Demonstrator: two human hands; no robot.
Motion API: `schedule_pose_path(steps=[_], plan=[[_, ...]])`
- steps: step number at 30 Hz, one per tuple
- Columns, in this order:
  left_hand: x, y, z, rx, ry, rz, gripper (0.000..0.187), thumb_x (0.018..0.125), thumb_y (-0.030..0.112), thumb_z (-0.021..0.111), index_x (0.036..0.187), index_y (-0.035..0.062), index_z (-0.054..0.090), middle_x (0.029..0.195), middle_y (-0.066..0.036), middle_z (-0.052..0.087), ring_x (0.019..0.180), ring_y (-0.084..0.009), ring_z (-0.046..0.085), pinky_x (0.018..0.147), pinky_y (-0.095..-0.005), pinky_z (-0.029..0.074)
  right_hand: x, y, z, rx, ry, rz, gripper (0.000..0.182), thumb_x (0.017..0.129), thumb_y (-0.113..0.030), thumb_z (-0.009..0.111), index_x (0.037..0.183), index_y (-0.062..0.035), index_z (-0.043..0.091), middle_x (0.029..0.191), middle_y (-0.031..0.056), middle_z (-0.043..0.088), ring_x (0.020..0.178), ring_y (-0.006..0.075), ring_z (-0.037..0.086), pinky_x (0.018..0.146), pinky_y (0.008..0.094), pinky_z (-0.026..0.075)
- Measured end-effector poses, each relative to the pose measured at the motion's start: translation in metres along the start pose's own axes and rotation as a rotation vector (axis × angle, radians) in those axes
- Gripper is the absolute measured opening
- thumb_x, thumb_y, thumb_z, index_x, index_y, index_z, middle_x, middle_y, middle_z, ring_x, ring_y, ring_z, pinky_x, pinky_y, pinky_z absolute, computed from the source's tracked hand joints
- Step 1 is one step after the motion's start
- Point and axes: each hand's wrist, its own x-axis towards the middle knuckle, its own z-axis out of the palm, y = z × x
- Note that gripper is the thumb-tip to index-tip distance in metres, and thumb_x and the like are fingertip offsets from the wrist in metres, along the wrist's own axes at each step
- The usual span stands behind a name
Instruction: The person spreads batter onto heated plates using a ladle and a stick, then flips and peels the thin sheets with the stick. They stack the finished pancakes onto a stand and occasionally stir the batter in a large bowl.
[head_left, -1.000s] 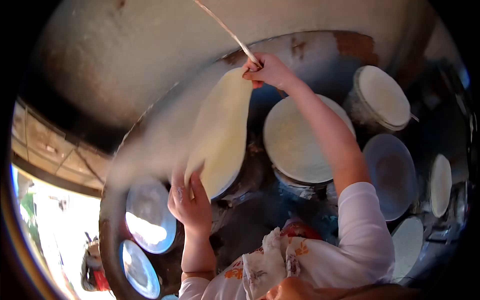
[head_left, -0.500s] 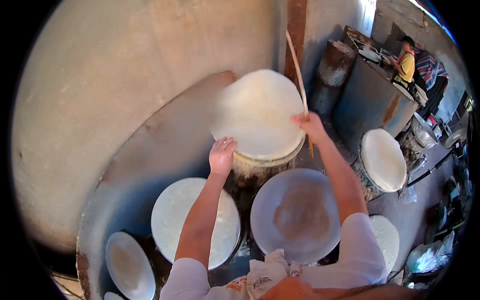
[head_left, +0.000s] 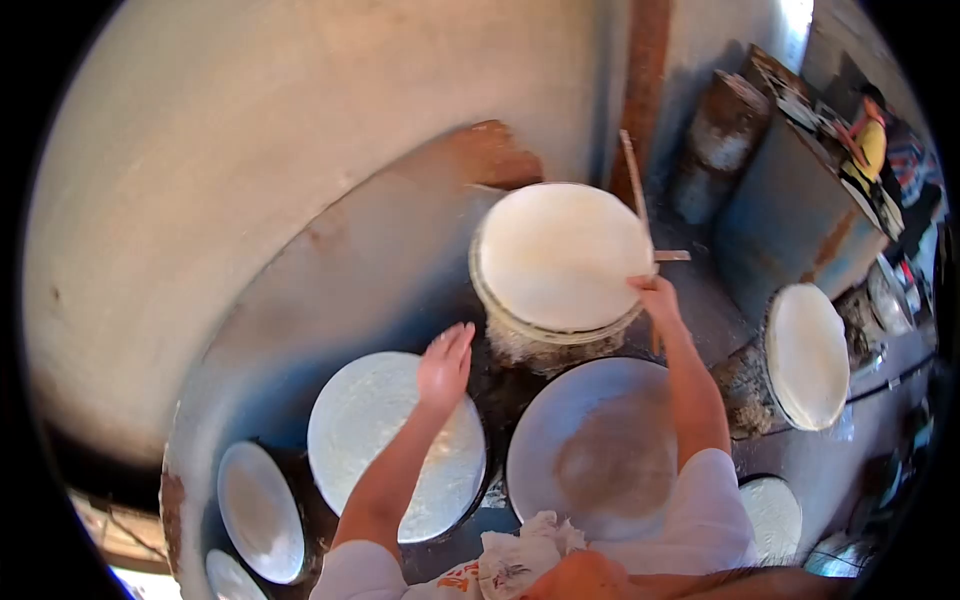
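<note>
A pale round sheet (head_left: 565, 255), like thin dough, lies flat over the round top of a drum-like stand (head_left: 550, 350). My right hand (head_left: 655, 295) is at the sheet's right edge, closed around a long thin wooden stick (head_left: 634, 180) that points up and away. To the lower left of the stand, my left hand (head_left: 445, 368) is off the sheet with fingers stretched out, holding nothing. Beneath that forearm is a round white-coated surface (head_left: 360, 430). A grey round lid (head_left: 540, 460) with a brownish patch sits below the stand, beside my right forearm.
Another round stand with a pale top (head_left: 808, 355) is at the right. Smaller round lids (head_left: 260, 510) lie at lower left. A curved metal wall (head_left: 340, 235) rises on the left. Rusty drums (head_left: 720, 145) stand at the back, with a person in yellow (head_left: 870, 145) beyond.
The sheet's blurred left side has settled flat on the stand. My left hand has let go of its edge and drawn back towards me. The camera view has shifted.
</note>
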Motion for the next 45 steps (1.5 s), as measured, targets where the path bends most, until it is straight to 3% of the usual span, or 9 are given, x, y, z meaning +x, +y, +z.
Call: schedule_pose_path(steps=[5,13,19,23,29,31,33,37,45], plan=[[-0.203,0.061,-0.162,0.007,-0.023,-0.408,0.034,0.077,0.001,0.062,0.11,0.0088,0.063,0.103,-0.012,0.063,0.086,-0.0309,0.063,0.075,-0.0353,0.053,-0.127,-0.083,0.012,-0.269,-0.091,-0.289,0.02,0.085,-0.016,0.059,0.096,-0.0016,0.067,0.086,0.0144,0.068,0.084,0.0244,0.065,0.077,0.0338,0.047],[-0.558,0.221,-0.325,0.374,-0.189,-1.827,0.059,0.08,0.03,0.064,0.129,0.0049,0.044,0.116,-0.023,0.049,0.106,-0.0415,0.052,0.083,-0.0442,0.049,-0.55,-0.153,0.219,0.14,-1.393,-0.223,0.02,0.068,0.004,0.043,0.069,-0.0005,0.062,0.069,0.0056,0.062,0.056,0.0093,0.048,0.051,0.0217,0.037],[-0.792,0.305,-0.476,0.631,0.65,-2.396,0.053,0.091,0.042,0.044,0.138,0.0199,0.04,0.134,-0.028,0.038,0.115,-0.0485,0.044,0.093,-0.0503,0.04,-0.733,-0.139,0.214,-0.191,-1.961,-0.052,0.011,0.087,-0.003,0.047,0.086,-0.0025,0.059,0.066,0.0087,0.062,0.045,0.0089,0.051,0.045,0.0205,0.042],[-0.941,0.259,-0.496,0.56,1.093,-2.456,0.053,0.091,0.052,0.039,0.138,0.0264,0.043,0.13,-0.039,0.037,0.123,-0.0524,0.034,0.105,-0.047,0.029,-0.854,-0.167,0.242,-0.22,-2.121,-0.76,0.024,0.092,-0.014,0.052,0.112,-0.0016,0.061,0.06,-0.0049,0.045,0.051,0.003,0.042,0.049,0.0203,0.037],[-0.935,0.247,-0.497,0.151,1.419,-2.367,0.037,0.077,0.029,0.064,0.098,-0.0012,0.06,0.12,-0.037,0.04,0.102,-0.0454,0.05,0.088,-0.0462,0.046,-1.115,-0.205,0.334,-0.345,-2.356,-1.55,0.034,0.086,-0.008,0.047,0.119,-0.0126,0.047,0.086,0.0234,0.062,0.085,0.0411,0.059,0.075,0.0491,0.046],[-1.001,0.281,-0.446,0.481,1.24,-2.567,0.037,0.074,0.007,0.062,0.108,-0.0022,0.053,0.109,-0.03,0.044,0.068,-0.0342,0.058,0.052,-0.0402,0.051,-1.207,-0.196,0.334,-0.364,-2.359,-1.747,0.026,0.087,-0.009,0.043,0.112,-0.0126,0.052,0.086,0.0215,0.063,0.082,0.0393,0.061,0.069,0.0496,0.047],[-0.982,0.314,-0.481,0.415,1.924,-2.517,0.041,0.077,0.004,0.06,0.116,-0.0026,0.049,0.095,-0.021,0.049,0.052,-0.0261,0.053,0.041,-0.0358,0.046,-1.294,-0.171,0.338,-0.405,-2.196,-1.935,0.026,0.086,-0.011,0.045,0.108,-0.0122,0.059,0.088,0.0178,0.066,0.084,0.0364,0.064,0.069,0.0467,0.05],[-0.971,0.377,-0.486,-0.328,2.057,-2.025,0.06,0.087,0.006,0.051,0.143,0.0103,0.029,0.059,-0.004,0.041,0.043,-0.0167,0.045,0.037,-0.0299,0.038,-1.35,-0.111,0.323,-0.914,-2.016,-2.385,0.027,0.086,-0.017,0.047,0.107,-0.0123,0.064,0.086,0.0145,0.068,0.083,0.0335,0.066,0.068,0.046,0.052],[-1.112,0.35,-0.533,-0.488,2.262,-1.793,0.054,0.093,0.014,0.041,0.143,0.0224,0.024,0.056,-0.001,0.036,0.039,-0.0128,0.037,0.035,-0.0285,0.034,-1.346,-0.149,0.322,-0.605,-2.064,-2.084,0.046,0.083,-0.008,0.043,0.128,-0.015,0.049,0.081,0.019,0.066,0.076,0.0355,0.065,0.063,0.0456,0.05]])
